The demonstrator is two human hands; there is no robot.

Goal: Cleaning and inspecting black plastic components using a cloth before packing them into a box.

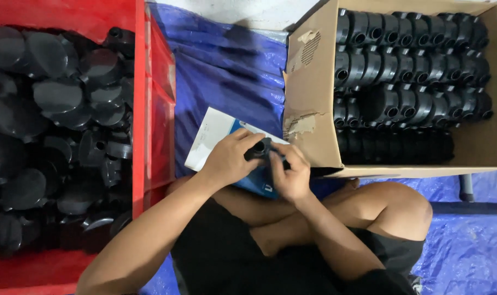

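Both hands meet over my crossed legs, holding one small black plastic part (259,147) with a round opening. My left hand (230,157) wraps it from the left, and my right hand (291,173) pinches it from the right. Under the hands lies a white and blue flat box (215,134) resting on my knee. Much of the part is hidden by my fingers.
A red crate (141,104) on the left is full of loose black round plastic parts (57,98). A cardboard box (311,93) on the right holds several neat rows of the same black parts (412,60). A blue tarp (226,71) covers the floor.
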